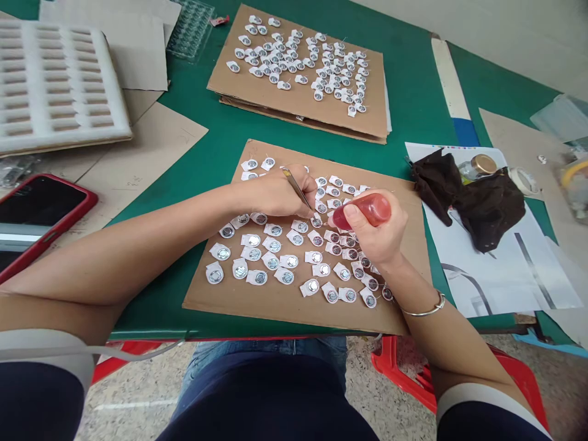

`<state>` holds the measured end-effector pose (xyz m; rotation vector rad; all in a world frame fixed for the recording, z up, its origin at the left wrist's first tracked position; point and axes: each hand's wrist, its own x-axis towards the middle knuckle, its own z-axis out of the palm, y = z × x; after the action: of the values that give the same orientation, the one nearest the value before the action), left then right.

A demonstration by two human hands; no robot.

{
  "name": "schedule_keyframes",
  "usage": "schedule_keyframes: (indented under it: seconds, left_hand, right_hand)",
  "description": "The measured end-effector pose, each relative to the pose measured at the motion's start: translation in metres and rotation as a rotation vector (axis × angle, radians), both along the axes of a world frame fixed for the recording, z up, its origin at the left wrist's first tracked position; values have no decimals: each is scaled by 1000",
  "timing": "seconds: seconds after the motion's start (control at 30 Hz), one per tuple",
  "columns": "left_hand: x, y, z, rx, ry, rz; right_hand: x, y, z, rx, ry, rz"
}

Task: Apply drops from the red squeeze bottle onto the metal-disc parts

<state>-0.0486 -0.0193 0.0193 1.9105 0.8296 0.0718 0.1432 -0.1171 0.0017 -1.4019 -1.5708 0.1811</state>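
Operator: What do my hands have hold of?

Watcher: Your left hand is closed round a thin metal tool, its point slanting down to 1 of the small round pieces. I can't tell whether the point touches it. Your right hand grips a red bottle, your thumb pressed along its side and its narrow end towards the same spot.

Operator: And where does that piece lie?

Watcher: Near the middle of the near cardboard, right in front of you on the green table. Many like it lie around it, each a silvery disc on white backing (your hands hide a few). Beyond that sheet is the far cardboard, crowded with more of them.

Operator: What's at my sides?

Watcher: To your left, a phone in a red case lies near your forearm, with a white slotted tray behind it. To your right, dark cloth is bunched on a white sheet, next to a jar with a gold lid.
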Motion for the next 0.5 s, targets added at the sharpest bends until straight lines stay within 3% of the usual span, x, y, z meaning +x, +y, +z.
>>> schedule_keyframes:
  seconds: [0.5]
  left_hand:
    - [2,-2,2,21,7,43]
  right_hand:
    - [-1,1,-1,25,-4,-2]
